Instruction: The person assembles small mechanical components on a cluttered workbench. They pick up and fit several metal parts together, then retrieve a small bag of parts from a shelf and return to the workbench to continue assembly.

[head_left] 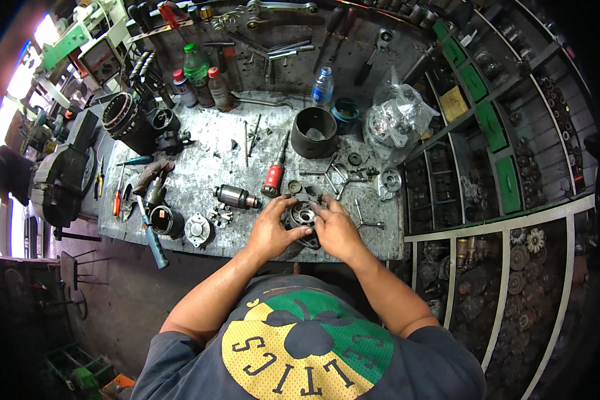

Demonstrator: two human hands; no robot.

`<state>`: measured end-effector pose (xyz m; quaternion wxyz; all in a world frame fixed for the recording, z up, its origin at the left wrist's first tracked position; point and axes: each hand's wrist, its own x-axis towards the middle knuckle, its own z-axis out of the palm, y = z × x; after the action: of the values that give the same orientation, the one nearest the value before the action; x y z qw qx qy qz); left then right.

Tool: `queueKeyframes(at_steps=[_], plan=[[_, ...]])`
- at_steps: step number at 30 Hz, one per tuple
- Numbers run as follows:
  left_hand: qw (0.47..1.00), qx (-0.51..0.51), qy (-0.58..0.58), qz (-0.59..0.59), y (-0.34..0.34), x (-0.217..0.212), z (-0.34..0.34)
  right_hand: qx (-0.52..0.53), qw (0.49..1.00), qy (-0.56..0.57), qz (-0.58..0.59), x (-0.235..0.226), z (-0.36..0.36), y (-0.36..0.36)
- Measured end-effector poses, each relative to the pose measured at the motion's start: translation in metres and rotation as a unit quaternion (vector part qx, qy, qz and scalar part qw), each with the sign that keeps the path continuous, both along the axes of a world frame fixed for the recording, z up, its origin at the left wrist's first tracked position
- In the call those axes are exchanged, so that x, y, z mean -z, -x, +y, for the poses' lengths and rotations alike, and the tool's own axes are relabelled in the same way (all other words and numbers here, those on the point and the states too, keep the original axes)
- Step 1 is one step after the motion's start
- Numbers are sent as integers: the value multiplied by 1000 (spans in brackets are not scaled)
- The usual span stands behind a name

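Between my hands, at the bench's front edge, is a round metal housing [305, 212] with a ring-shaped opening in its middle. My left hand [272, 230] grips its left side, the thumb lying across the near rim. On the opposite side my right hand [339, 232] holds it with bent fingers, their tips close to the central ring. A motor armature [235, 197] with a shiny shaft lies left of my left hand. Beyond it is a red-handled screwdriver [273, 177], pointing away. A T-shaped wrench [333, 177] and a few small round parts lie just past the housing.
Along the back stand bottles, one with a green cap [195, 63], and a dark cylinder [314, 133]. A plastic bag of parts [400, 117] sits at right, beside shelves with green drawers [492, 127]. A blue-handled hammer [155, 243] overhangs the front edge.
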<state>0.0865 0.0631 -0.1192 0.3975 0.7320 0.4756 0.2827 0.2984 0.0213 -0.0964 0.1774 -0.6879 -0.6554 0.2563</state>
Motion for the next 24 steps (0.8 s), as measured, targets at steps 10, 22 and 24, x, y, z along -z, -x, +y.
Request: queueKeyframes(at_steps=[10, 22, 24], plan=[[1000, 7, -22, -7, 0, 2, -1, -11, 999, 46, -9, -10, -5, 1], [999, 9, 25, -18, 0, 10, 2, 76, 944, 58, 315, 42, -9, -6], [998, 31, 49, 2, 0, 14, 5, 45, 949, 42, 309, 45, -12, -7]])
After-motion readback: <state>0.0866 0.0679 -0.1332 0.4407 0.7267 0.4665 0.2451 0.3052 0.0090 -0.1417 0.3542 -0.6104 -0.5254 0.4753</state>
